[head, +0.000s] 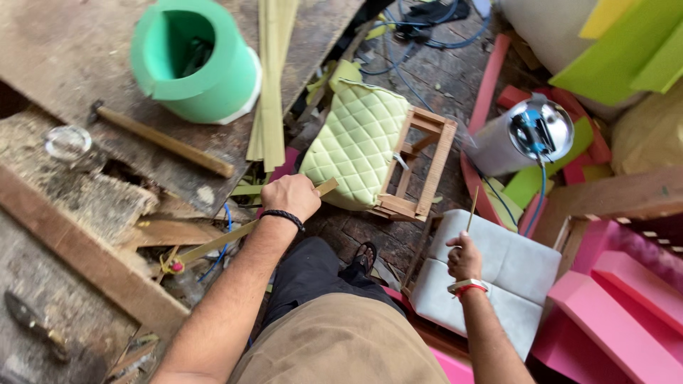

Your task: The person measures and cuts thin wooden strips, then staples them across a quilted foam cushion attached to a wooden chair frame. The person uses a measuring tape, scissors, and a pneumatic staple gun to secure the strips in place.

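Left hand (290, 195) fisted around long wooden strip (235, 233), beside green quilted stool (358, 142) lying on its side. Right hand (464, 258) pinching thin stick (472, 208) upright over grey cushion (498, 274).

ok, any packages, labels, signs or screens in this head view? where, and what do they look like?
None that I can see: no package, label, sign or screen.
Closest thing to a container: green foam cylinder, hollow, on the wooden workbench upper left.
Silver metal canister with a blue hose, right of the green quilted stool; no label visible.
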### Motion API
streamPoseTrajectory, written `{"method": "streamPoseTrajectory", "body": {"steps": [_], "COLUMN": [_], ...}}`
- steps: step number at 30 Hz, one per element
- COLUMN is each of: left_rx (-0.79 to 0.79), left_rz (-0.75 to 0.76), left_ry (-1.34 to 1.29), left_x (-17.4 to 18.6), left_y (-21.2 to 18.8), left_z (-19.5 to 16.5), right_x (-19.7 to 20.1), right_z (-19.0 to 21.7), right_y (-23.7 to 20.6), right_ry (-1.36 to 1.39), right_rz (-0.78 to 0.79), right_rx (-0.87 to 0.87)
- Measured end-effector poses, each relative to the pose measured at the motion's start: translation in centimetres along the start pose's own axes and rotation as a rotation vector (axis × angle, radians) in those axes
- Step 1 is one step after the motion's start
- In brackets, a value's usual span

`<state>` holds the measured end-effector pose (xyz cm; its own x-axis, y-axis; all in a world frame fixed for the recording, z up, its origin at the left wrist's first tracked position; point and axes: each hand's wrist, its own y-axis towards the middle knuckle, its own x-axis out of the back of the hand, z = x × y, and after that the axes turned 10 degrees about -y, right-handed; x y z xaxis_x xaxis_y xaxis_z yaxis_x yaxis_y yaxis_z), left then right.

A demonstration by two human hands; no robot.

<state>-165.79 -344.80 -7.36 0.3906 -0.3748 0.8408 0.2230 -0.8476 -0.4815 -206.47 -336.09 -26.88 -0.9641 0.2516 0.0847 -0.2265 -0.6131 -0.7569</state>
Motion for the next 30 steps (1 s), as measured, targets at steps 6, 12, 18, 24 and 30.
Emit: {"method": "streamPoseTrajectory", "body": {"steps": [6, 12, 18, 24, 30], "left_rx": [-0.086, -0.092, -0.097, 0.014, 0.171], "left_rz": [0.032, 0.101, 0.13, 0.132, 0.162], "left_ry": [-0.081, -0.196, -0.234, -0.301, -0.339], "left_x": [-1.8, -2.0, -2.4, -2.6, -4.8], "left_y": [5.5, 11.6, 16.4, 20.3, 23.9], "left_z": [-4.9, -7.4, -9.2, -10.3, -11.7], "right_x": [-2.6, -2.7, -2.4, -3.1, -1.0], "right_z": [0.2, 4.2, 9.6, 15.1, 20.6], "right_y": [0.2, 1.4, 4.2, 8.1, 16.3], "right_ry": [-0.126, -0.122, -0.17, -0.241, -0.356], "right_rz": [-0.078, -0.123, -0.147, -0.126, 0.026], "right_rx": [0.025, 0.068, 0.071, 0.094, 0.218]}}
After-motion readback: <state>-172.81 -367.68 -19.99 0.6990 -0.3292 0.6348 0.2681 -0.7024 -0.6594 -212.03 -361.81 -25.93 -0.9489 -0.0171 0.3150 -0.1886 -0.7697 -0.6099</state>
